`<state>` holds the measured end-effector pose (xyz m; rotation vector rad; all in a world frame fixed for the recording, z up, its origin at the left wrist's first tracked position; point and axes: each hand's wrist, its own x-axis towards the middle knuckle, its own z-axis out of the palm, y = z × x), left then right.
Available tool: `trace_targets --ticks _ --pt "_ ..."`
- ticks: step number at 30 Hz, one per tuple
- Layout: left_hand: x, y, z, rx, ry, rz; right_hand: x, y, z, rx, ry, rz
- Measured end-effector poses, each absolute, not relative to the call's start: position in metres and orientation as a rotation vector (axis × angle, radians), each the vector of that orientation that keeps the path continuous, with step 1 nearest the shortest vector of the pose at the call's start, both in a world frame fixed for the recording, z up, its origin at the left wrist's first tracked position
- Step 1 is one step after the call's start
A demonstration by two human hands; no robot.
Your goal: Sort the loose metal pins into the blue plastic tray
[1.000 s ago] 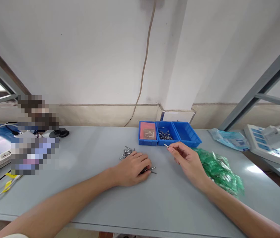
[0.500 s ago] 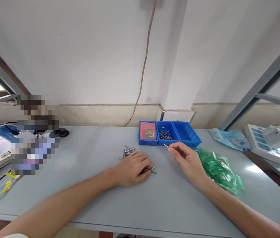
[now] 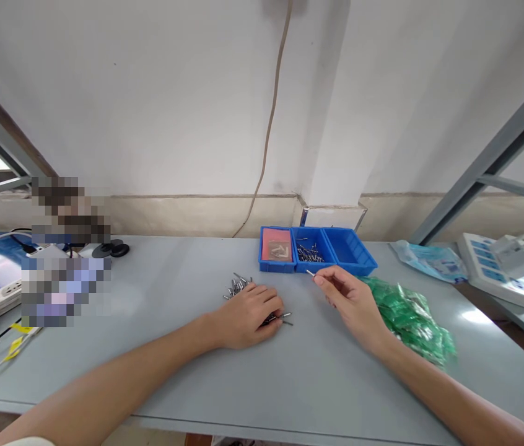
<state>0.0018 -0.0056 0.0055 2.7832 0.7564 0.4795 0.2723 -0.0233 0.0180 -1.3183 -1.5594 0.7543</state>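
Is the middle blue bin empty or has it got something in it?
Not empty: a loose heap of metal pins lies inside the middle bin, mostly toward its near side.

Clothing-wise, all I can spot is a whitish sleeve (image 3: 30, 442) on the left arm, just a thin curved sliver of its edge in the bottom corner, way too little to make out the fabric. Past that it's bare: the left forearm (image 3: 141, 367) is smooth, chunkier near the sleeve, then slims down to a narrow wrist. The right forearm (image 3: 457, 387) has the same long taper, bare right up to where the view cuts it off. Left hand (image 3: 249, 314) and right hand (image 3: 352, 305) are bare too, slim-fingered, nails too small to judge.
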Motion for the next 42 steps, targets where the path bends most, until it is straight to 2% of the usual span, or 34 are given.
trace_targets --ticks 42 --pt "0.0014 -0.0052 0.0029 2.796 0.760 0.493 0.2732 -0.0215 0.0159 -1.305 -1.561 0.704"
